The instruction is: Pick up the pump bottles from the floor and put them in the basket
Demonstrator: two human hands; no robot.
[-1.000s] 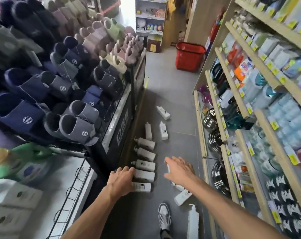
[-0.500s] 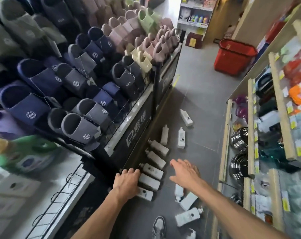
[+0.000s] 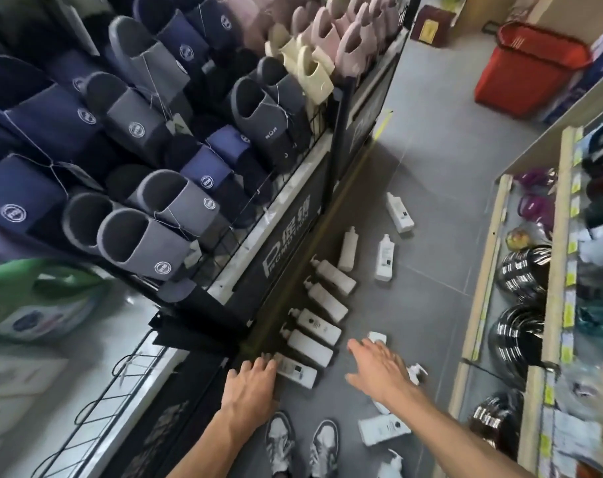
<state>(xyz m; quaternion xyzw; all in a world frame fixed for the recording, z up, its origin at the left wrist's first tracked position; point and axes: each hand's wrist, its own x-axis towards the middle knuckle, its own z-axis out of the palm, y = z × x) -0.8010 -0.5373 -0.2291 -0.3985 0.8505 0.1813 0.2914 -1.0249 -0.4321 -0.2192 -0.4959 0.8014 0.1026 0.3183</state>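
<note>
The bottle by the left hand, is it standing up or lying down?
Lying down. The bottle lies flat on the floor, its long labelled side facing up, with the left hand beside one end.

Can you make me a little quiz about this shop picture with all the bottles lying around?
1. True or false: the right hand is curled into a fist.
2. What colour is the basket? A red, B blue, C green.
3. Fill the gap: the white pump bottles lie on the ____.

Key:
1. False, its fingers are spread out straight.
2. A.
3. floor.
</note>
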